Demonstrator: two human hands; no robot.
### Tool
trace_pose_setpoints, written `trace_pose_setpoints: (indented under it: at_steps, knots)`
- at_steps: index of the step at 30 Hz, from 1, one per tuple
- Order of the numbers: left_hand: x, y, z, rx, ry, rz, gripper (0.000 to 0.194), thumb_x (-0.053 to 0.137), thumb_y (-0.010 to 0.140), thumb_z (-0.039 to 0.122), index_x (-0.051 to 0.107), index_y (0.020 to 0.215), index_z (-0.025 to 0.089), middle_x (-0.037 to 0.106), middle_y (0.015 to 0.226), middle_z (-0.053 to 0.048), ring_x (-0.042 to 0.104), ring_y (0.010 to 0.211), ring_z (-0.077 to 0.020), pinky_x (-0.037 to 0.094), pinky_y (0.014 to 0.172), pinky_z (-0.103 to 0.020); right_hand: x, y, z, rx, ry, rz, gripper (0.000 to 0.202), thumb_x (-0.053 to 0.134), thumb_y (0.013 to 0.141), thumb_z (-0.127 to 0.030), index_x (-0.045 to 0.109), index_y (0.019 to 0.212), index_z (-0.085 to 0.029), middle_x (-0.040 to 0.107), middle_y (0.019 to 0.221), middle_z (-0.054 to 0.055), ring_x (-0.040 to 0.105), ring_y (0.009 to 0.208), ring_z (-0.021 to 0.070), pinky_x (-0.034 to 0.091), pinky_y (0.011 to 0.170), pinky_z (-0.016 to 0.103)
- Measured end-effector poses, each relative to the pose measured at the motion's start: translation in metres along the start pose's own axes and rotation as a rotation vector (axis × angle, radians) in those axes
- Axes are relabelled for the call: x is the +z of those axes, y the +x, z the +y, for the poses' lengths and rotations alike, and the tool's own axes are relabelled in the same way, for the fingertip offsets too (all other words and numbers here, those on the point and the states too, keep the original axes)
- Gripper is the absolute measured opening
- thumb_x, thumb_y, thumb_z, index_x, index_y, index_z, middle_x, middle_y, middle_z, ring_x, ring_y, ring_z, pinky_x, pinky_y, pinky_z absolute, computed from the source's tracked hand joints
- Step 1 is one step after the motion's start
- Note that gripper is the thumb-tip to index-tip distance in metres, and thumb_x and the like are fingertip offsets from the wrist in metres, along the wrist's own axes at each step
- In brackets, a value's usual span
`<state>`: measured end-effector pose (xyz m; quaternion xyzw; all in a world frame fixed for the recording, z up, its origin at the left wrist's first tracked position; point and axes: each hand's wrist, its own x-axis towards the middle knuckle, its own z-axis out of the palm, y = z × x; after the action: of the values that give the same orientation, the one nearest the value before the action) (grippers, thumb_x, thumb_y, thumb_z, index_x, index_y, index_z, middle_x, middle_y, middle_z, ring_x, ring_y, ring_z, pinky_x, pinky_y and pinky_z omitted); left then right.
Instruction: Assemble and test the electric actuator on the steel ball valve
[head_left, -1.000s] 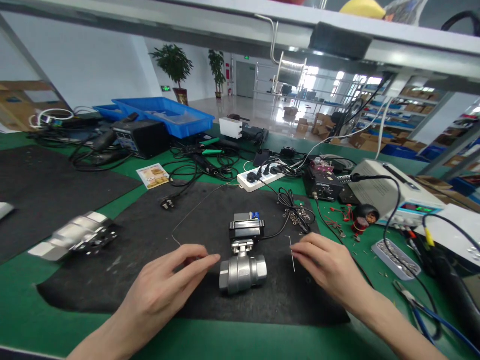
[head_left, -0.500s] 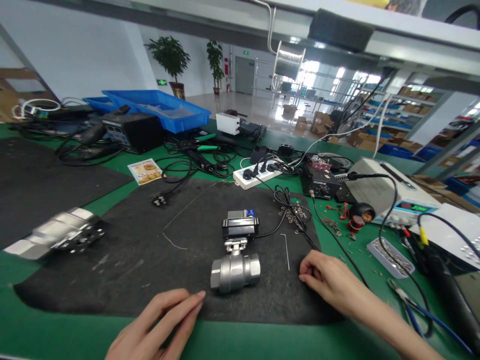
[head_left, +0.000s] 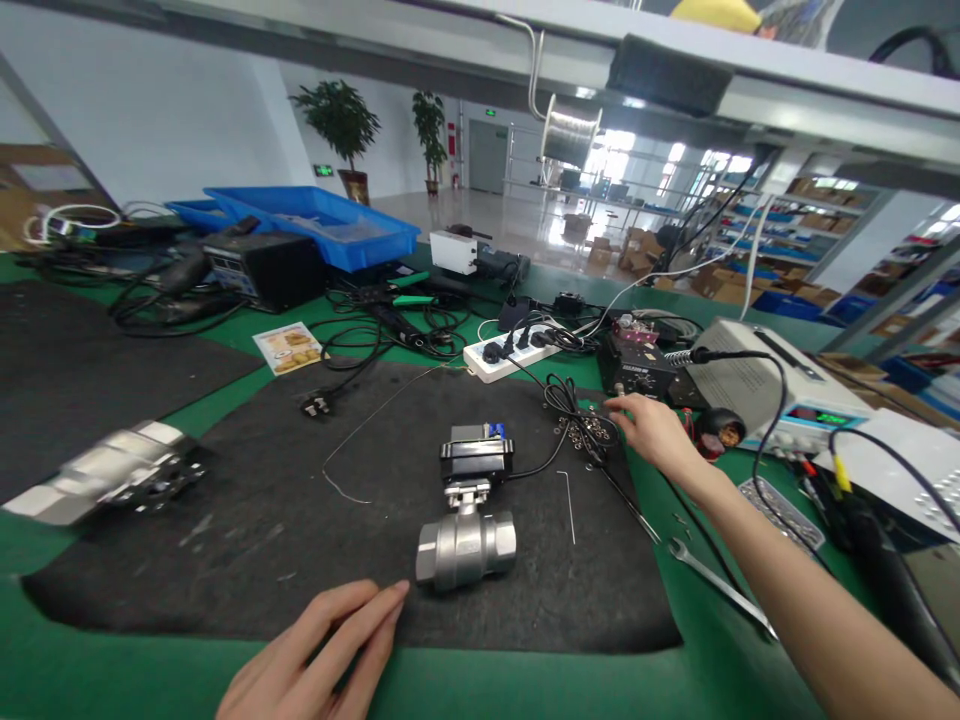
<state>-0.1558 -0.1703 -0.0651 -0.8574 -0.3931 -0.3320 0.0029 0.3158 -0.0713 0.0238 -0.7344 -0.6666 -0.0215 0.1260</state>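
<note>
A steel ball valve with a black actuator on its stem sits on the black mat. My left hand rests at the mat's front edge, left of the valve, fingers apart and nothing in them. Beyond the mat's right side, my right hand reaches to the small nuts and coiled black cable; its fingertips are pressed together, and what they hold, if anything, is too small to name. A thin hex key lies right of the valve.
At the left lies a second valve. A wrench and a tray of small parts are at the right, near a power supply. Behind the mat are a power strip and blue bins.
My right hand has moved forward from beside the hex key to the nuts and cable. The wrench now shows, and the pliers are hidden behind my forearm. My left hand has stayed in place.
</note>
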Motion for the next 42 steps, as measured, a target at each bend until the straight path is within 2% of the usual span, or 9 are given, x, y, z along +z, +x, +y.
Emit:
trace_pose_setpoints:
  at_steps: [6,15,18,22,28,34,36,39,42]
  knots:
    - [-0.003,0.003,0.004,-0.012,0.009,0.016,0.031,0.062,0.101,0.025,0.068,0.131,0.028,0.069,0.124,-0.005,0.072,0.104,-0.0169,0.06,0.091,-0.023,0.013,0.015,-0.003,-0.103,-0.081,-0.169,0.026,0.059,0.102,-0.031,0.07,0.123,-0.02,0.072,0.123,0.008,0.069,0.106,0.023,0.053,0.095,0.045]
    - [0.0,0.0,0.003,-0.026,0.007,-0.011,0.035,0.063,0.099,0.021,0.067,0.133,0.028,0.069,0.125,-0.005,0.071,0.108,-0.0183,0.059,0.095,-0.026,0.007,0.016,-0.007,-0.148,-0.103,-0.222,0.032,0.054,0.101,-0.023,0.07,0.129,-0.025,0.07,0.128,0.01,0.068,0.113,0.0237,0.046,0.09,0.029]
    - [-0.003,0.003,0.006,-0.017,0.008,-0.008,0.035,0.063,0.099,0.021,0.067,0.133,0.027,0.069,0.124,-0.005,0.072,0.107,-0.018,0.058,0.095,-0.025,0.006,0.017,-0.005,-0.165,-0.097,-0.244,0.028,0.055,0.101,-0.021,0.073,0.123,-0.022,0.071,0.121,0.009,0.068,0.11,0.0224,0.048,0.092,0.032]
    - [-0.006,0.009,0.011,-0.024,-0.015,-0.002,0.033,0.062,0.1,0.02,0.067,0.132,0.024,0.068,0.122,-0.006,0.071,0.105,-0.0171,0.057,0.095,-0.025,0.011,0.016,0.0,-0.138,-0.093,-0.223,0.023,0.06,0.102,-0.033,0.068,0.116,-0.016,0.07,0.113,0.007,0.068,0.103,0.0219,0.055,0.093,0.044]
    - [-0.005,0.01,0.014,-0.04,-0.031,0.028,0.032,0.063,0.099,0.017,0.067,0.13,0.025,0.068,0.119,-0.005,0.07,0.102,-0.0158,0.056,0.093,-0.026,0.016,0.015,0.0,-0.096,-0.036,-0.208,0.024,0.065,0.1,-0.038,0.068,0.109,-0.016,0.07,0.107,0.005,0.069,0.097,0.0202,0.057,0.089,0.042]
    - [-0.007,0.012,0.017,-0.072,-0.043,0.057,0.029,0.061,0.1,0.016,0.069,0.126,0.025,0.069,0.115,-0.006,0.071,0.097,-0.0155,0.058,0.088,-0.025,-0.008,0.006,0.0,0.032,0.138,-0.026,0.017,0.063,0.093,-0.031,0.069,0.097,-0.016,0.071,0.098,0.008,0.067,0.09,0.0221,0.052,0.086,0.038]
    - [-0.012,0.015,0.02,-0.097,-0.074,0.094,0.029,0.062,0.099,0.014,0.069,0.125,0.025,0.069,0.113,-0.006,0.071,0.096,-0.0153,0.059,0.087,-0.024,-0.024,-0.012,-0.011,0.1,0.238,0.031,0.027,0.055,0.095,-0.038,0.067,0.103,-0.016,0.069,0.086,0.008,0.064,0.075,0.0208,0.051,0.072,0.034]
    - [-0.024,0.024,0.036,-0.153,-0.141,0.171,0.03,0.063,0.098,0.013,0.068,0.125,0.025,0.068,0.111,-0.006,0.07,0.097,-0.0153,0.06,0.086,-0.023,-0.043,-0.059,-0.052,0.116,0.494,-0.052,0.042,0.046,0.1,-0.056,0.061,0.112,-0.019,0.051,0.063,-0.004,0.048,0.051,0.0129,0.037,0.047,0.025]
    - [-0.033,0.041,0.063,-0.145,-0.299,0.151,0.031,0.062,0.099,0.016,0.066,0.128,0.026,0.068,0.108,-0.007,0.071,0.095,-0.0151,0.062,0.08,-0.022,-0.049,-0.109,-0.113,0.226,1.115,-0.477,0.042,0.072,0.087,-0.059,0.061,0.1,-0.021,0.04,0.057,-0.01,0.033,0.045,0.0065,0.025,0.041,0.02]
